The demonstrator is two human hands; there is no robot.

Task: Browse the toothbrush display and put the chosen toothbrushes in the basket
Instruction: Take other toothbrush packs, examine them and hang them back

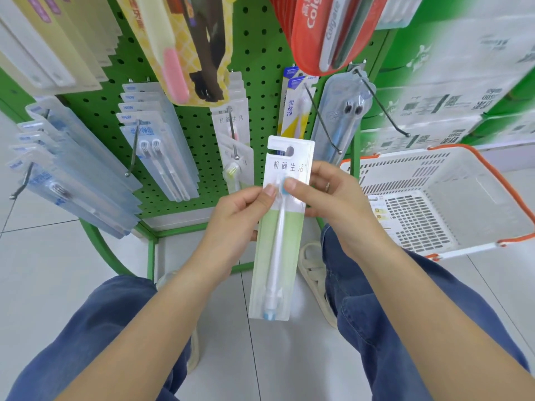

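Both hands pinch toothbrush pack; basket right.

Two hands: left hand, right hand. One toothbrush pack between them. One basket right of them.

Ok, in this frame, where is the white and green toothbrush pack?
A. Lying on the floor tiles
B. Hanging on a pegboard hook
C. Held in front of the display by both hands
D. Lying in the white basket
C: the toothbrush pack is pinched near its upper part by the left hand and right hand, clear of the basket to the right.
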